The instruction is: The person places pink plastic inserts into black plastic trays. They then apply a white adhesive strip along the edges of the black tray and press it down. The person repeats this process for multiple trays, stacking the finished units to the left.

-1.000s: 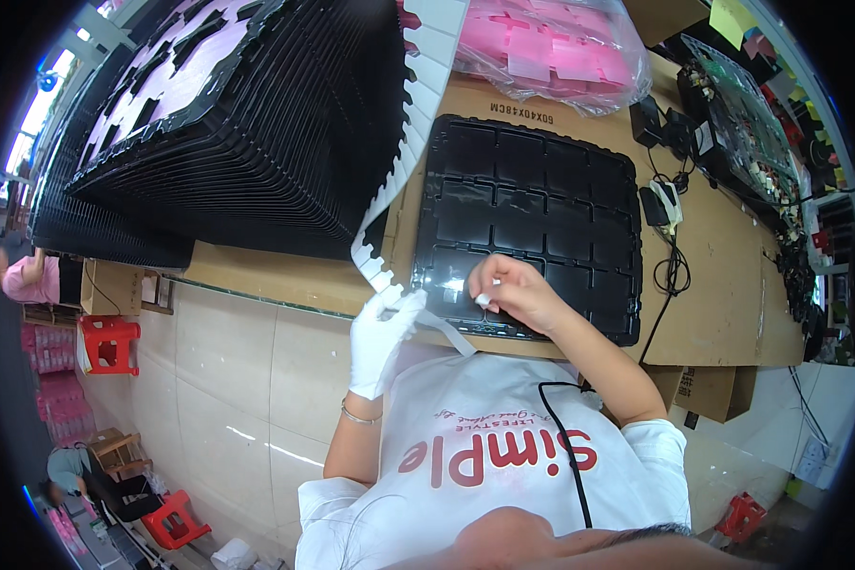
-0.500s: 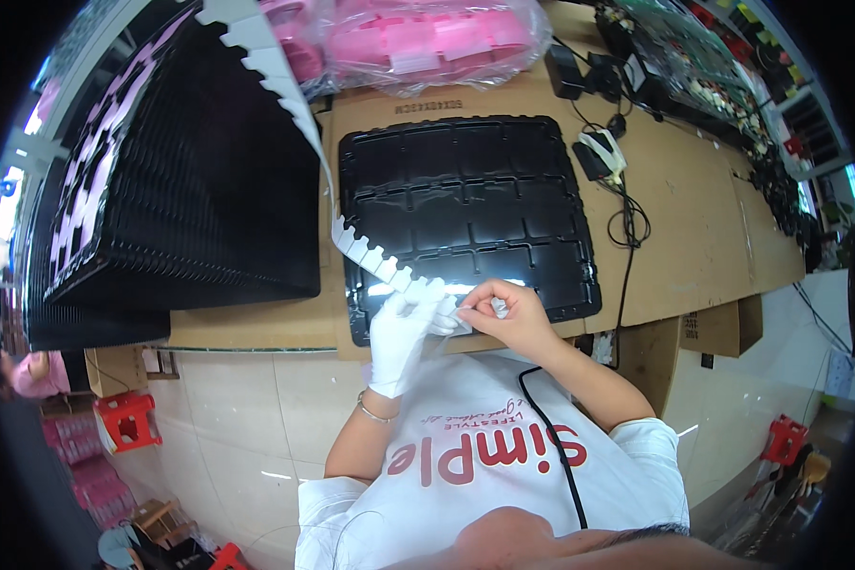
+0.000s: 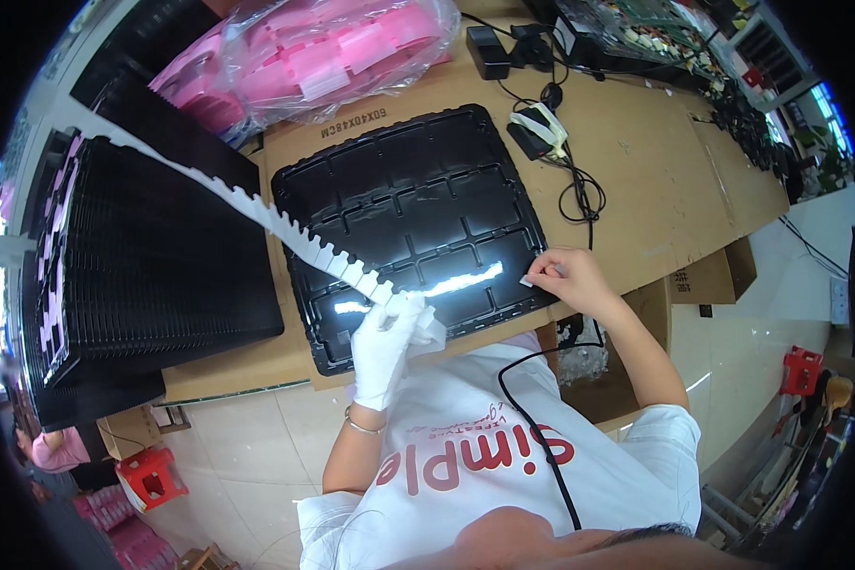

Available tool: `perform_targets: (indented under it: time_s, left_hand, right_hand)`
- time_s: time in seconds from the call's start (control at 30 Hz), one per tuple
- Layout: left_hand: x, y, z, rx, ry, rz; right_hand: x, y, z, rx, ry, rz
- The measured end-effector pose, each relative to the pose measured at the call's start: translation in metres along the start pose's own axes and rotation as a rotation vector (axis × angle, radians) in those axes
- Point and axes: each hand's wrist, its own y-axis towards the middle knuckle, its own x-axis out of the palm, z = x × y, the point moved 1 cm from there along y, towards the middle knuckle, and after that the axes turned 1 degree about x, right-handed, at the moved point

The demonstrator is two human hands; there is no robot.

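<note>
My left hand [image 3: 382, 351], in a white glove, is closed around the near end of a long white strip with a notched edge [image 3: 304, 244]. A crumpled tail of the strip hangs beside the fingers. From there the strip rises to the far left, over a stack of black trays [image 3: 176, 261]. A single black plastic tray with shallow compartments [image 3: 404, 228] lies under both hands. At its right near edge, my bare right hand [image 3: 577, 280] pinches a small white piece, likely a sticker [image 3: 526, 281]; whether the piece touches the tray I cannot tell.
Cardboard [image 3: 655, 180] covers the table. Pink items in clear plastic [image 3: 347, 52] lie at the back. Right of the tray are a black power adapter [image 3: 487, 52], a black-and-white device [image 3: 539, 131] and coiled cable [image 3: 584, 198]. Circuit boards are piled at the far right.
My right hand has moved from beside the left hand to the tray's right edge. My left hand still grips the strip, and the view has turned.
</note>
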Motion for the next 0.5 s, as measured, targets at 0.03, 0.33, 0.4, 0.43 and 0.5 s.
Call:
perform_targets:
  time_s: [0.03,0.33,0.4,0.43,0.5]
  left_hand:
    - [0.0002,0.0003,-0.0011,-0.025,-0.014,-0.004]
    - [0.0022,-0.0031,0.0047,-0.070,-0.062,0.006]
    - [0.0021,-0.0037,0.0063,-0.082,-0.053,0.005]
    - [0.0021,-0.0039,0.0069,-0.087,-0.049,0.004]
    - [0.0002,-0.0031,0.0022,-0.049,-0.049,-0.007]
  right_hand:
    - [0.0024,0.0010,-0.0021,-0.025,-0.065,0.018]
    - [0.0078,0.0057,-0.0074,-0.082,-0.238,0.058]
    - [0.0084,0.0056,-0.0072,-0.087,-0.248,0.072]
    - [0.0107,0.0059,-0.0046,-0.089,-0.250,0.094]
    - [0.0101,0.0060,-0.0062,-0.066,-0.246,0.087]
